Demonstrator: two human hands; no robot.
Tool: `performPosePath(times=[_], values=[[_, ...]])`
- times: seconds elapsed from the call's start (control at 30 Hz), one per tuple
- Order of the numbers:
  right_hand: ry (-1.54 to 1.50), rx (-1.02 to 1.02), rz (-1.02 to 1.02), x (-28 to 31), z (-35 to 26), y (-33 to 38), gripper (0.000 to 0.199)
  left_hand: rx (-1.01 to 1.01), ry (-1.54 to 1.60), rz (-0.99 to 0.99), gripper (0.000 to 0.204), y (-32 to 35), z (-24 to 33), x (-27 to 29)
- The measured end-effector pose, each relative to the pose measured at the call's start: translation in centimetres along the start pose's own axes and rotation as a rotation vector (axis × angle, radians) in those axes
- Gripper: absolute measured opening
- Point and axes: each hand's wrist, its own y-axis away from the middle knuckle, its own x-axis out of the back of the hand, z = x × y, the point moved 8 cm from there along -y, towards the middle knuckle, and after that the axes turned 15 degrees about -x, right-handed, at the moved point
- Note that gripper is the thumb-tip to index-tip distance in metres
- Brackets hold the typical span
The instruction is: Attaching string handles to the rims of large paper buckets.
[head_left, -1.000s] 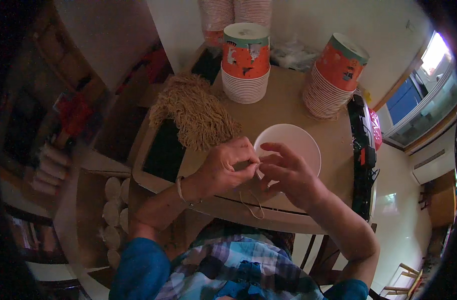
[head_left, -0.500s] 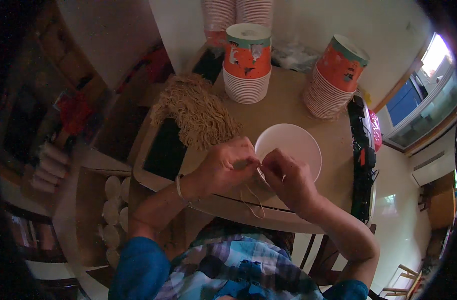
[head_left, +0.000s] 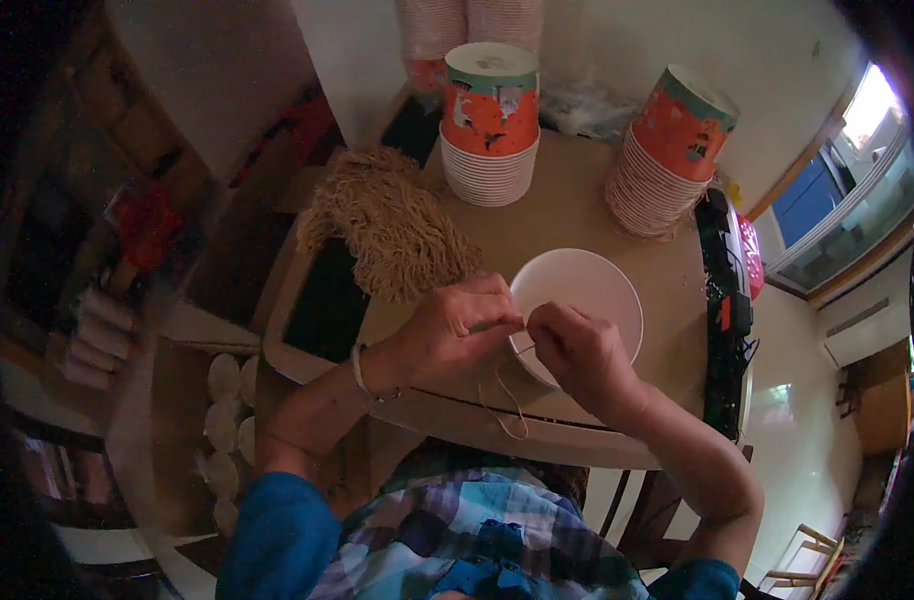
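Note:
My left hand (head_left: 455, 328) and my right hand (head_left: 582, 352) meet fingertip to fingertip just over the near-left rim of a white paper tub (head_left: 597, 290), which stands with its mouth up. Both hands are closed in a pinch on a thin beige string (head_left: 507, 405). A loop of it dangles below them past the table's near edge; the bit between my fingertips is too small to see well. Behind my left hand lies a thick bundle of tan strings (head_left: 397, 225).
Two stacks of upturned orange and green tubs, one at centre back (head_left: 492, 120) and one at right (head_left: 667, 155), stand on the brown table (head_left: 667, 325). A power strip (head_left: 722, 310) runs along the right edge. An open carton (head_left: 177, 430) holds white round items at lower left.
My right hand has turned slightly, its fingers curling more, and a short length of string now shows beneath it. The left hand stays nearly in place.

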Motion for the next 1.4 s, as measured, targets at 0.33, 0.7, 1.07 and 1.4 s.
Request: performPosePath(times=[0.33, 0.7, 1.07, 1.4], values=[[-0.209, -0.301, -0.102, 0.0, 3.7, -1.5, 0.004, 0.083, -0.085, 0.102, 0.006, 0.6, -1.7, 1.5], [-0.304, -0.427, -0.233, -2.5, 7.8, -3.3, 0.013, 0.495, 0.176, 0.297, 0.01, 4.4, -8.4, -0.4], [-0.622, -0.654, -0.372, -3.7, 8.4, -3.1, 0.013, 0.472, 0.423, 0.322, 0.019, 4.3, -8.4, -1.6], [-0.621, -0.715, -0.393, -3.9, 8.0, -3.1, 0.014, 0.445, 0.448, 0.346, 0.019, 4.6, -8.5, -1.8]])
